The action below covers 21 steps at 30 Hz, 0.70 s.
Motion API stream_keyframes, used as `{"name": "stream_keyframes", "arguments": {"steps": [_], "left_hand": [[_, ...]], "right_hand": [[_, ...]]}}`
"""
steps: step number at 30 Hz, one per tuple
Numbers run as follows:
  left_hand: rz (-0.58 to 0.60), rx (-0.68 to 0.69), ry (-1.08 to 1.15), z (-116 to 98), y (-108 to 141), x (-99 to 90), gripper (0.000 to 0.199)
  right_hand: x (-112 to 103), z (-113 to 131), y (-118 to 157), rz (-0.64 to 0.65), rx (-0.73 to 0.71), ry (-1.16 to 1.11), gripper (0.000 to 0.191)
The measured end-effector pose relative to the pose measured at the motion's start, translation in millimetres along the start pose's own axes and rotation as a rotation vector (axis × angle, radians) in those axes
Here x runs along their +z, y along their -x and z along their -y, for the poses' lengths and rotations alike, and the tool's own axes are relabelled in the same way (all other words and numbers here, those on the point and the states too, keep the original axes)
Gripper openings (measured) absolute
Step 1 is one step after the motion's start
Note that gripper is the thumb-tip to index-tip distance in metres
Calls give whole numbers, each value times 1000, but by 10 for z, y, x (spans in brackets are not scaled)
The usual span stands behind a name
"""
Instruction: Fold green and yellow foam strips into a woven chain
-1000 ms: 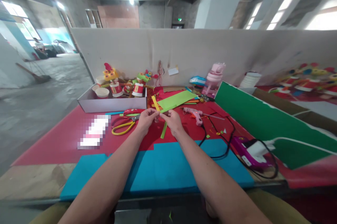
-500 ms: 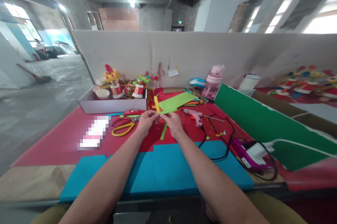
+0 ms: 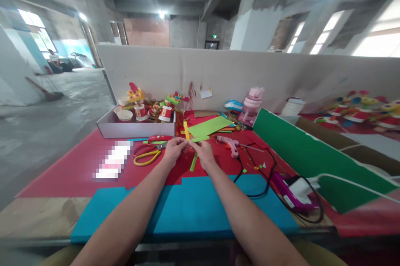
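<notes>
Over the red table covering, my left hand (image 3: 174, 151) and my right hand (image 3: 204, 153) meet with fingertips pinched together. Between them a yellow paper strip (image 3: 186, 130) points away from me, and a light green paper strip (image 3: 201, 138) runs off to the right; they meet at the fingertips. Exactly which fingers press which strip is partly hidden. Just below lies another green strip (image 3: 194, 162). Left of my left hand are yellow-handled scissors (image 3: 146, 157) and a red-handled tool (image 3: 158, 138). A pink glue gun (image 3: 230, 144) rests right of my right hand.
Blue sheets (image 3: 165, 212) lie under my forearms. A box (image 3: 137, 130) with paper cups and decorated figures stands back left. Green sheet paper (image 3: 212, 125) lies behind my hands. On the right are a green panel (image 3: 300, 153), a purple power strip (image 3: 292, 193) and black cable.
The light green strip now shows extending rightward from the fingertips beside the yellow strip. The head view has tilted up slightly; both hands keep almost the same place.
</notes>
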<state>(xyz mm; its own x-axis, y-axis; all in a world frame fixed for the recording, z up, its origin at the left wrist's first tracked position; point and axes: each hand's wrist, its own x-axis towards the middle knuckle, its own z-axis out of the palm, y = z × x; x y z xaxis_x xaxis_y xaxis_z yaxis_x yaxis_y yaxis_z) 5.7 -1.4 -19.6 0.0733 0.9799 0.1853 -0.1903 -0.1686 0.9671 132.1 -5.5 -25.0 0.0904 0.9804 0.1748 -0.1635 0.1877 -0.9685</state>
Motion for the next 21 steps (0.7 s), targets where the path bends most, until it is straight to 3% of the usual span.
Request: {"name": "stream_keyframes", "arguments": {"steps": [9,13,18,21], "left_hand": [[-91,-70,59,-51,-27,60,37],[-37,-84,83,-89,-181,139,39],[-252,35,80,80,-250,106,39],[-258,36,58,162,-202,28,38]], "right_hand": [[-28,-6,1,-110,-6,-22,27],[4,57,-36,-126,26,-74,26],[115,34,-114,-44,55,-133,23],[128,-4,-96,-25,50,-124,24]]}}
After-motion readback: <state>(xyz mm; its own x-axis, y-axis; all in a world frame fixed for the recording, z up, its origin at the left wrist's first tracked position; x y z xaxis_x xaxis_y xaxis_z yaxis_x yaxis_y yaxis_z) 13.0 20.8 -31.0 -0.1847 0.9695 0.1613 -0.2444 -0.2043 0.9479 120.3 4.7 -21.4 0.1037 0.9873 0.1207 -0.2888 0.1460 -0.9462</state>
